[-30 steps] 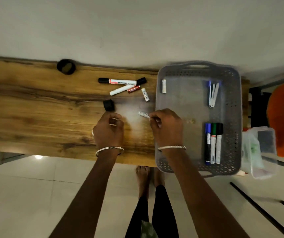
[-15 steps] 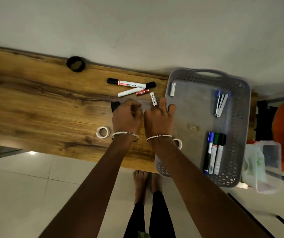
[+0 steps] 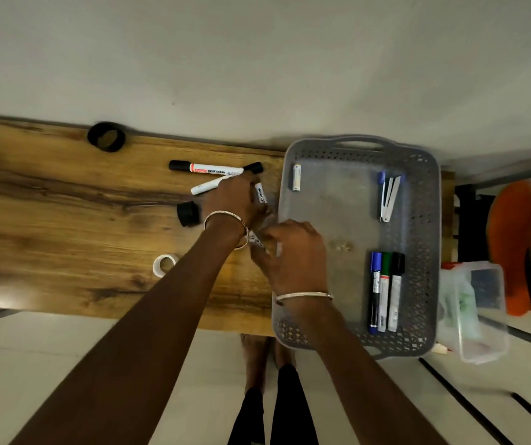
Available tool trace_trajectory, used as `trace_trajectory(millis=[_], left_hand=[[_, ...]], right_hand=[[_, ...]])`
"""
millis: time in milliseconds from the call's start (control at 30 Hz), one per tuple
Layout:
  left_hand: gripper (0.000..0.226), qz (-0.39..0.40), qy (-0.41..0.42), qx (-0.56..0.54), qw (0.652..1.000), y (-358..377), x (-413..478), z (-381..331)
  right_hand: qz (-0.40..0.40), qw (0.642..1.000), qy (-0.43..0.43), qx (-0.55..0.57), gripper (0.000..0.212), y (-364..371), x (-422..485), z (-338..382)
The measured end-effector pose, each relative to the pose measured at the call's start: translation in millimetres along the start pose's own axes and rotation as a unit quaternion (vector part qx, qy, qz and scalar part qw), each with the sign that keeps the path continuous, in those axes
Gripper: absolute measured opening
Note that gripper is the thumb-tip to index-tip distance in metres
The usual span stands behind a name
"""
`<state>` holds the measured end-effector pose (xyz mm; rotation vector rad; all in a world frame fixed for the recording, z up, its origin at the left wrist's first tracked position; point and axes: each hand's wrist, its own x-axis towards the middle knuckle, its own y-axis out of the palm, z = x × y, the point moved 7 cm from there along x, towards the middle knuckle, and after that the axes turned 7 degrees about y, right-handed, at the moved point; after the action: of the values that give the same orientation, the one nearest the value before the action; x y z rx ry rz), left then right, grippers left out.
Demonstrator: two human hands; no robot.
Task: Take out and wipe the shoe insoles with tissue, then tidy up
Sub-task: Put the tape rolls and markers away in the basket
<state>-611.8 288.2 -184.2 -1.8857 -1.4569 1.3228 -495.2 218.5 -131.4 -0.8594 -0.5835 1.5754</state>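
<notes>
Two orange insoles (image 3: 511, 245) lie at the far right, beyond the table, and neither hand touches them. No tissue is in view. My left hand (image 3: 232, 197) reaches over the loose markers on the wooden table (image 3: 49, 220). Its fingers curl down by a white marker (image 3: 204, 186) and a small white tube (image 3: 260, 192), and its grip is hidden. My right hand (image 3: 293, 252) hovers at the left rim of the grey basket (image 3: 431, 252). It pinches another small white tube (image 3: 255, 239) just under my left wrist.
The basket holds three markers (image 3: 384, 290), a stapler (image 3: 389, 197) and a white tube (image 3: 296, 177). On the table lie a whiteboard marker (image 3: 212, 169), a black cap (image 3: 187, 213), a white tape roll (image 3: 164, 264) and a black tape roll (image 3: 106, 137). A clear plastic box (image 3: 476, 313) stands right of the basket.
My left hand let go of the white tape roll and moved up to the markers. My right hand drew back toward the basket's left rim with the small white tube.
</notes>
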Motion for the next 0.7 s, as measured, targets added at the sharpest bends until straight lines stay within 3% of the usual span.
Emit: trace_trajectory(millis=[67, 133, 200, 233, 367, 500, 700], left_hand=[[0.047, -0.015, -0.001, 0.018, 1.0, 1, 1, -3], [0.043, -0.029, 0.012, 0.022, 0.999, 2, 1, -6], [0.036, -0.031, 0.029, 0.039, 0.998, 4, 1, -10], [0.034, -0.032, 0.034, 0.046, 0.998, 5, 1, -10], [0.038, -0.033, 0.058, 0.065, 0.996, 9, 2, -11], [0.043, -0.041, 0.065, 0.056, 0.995, 11, 1, -6], [0.042, -0.138, 0.031, -0.04, 0.989, -15, -18, 3]], right_hand=[[0.002, 0.977, 0.131, 0.169, 0.01, -24, 2, -25], [0.005, 0.911, 0.267, 0.314, 0.007, -31, 10, -58], [-0.009, 0.848, 0.349, 0.399, 0.01, -29, 26, -88], [-0.014, 0.835, 0.364, 0.412, 0.011, -28, 36, -99], [0.01, 0.837, 0.366, 0.405, 0.015, -16, 78, -115], [0.011, 0.864, 0.352, 0.36, 0.023, -12, 107, -110], [0.014, 0.878, 0.359, 0.317, 0.027, -5, 122, -110]])
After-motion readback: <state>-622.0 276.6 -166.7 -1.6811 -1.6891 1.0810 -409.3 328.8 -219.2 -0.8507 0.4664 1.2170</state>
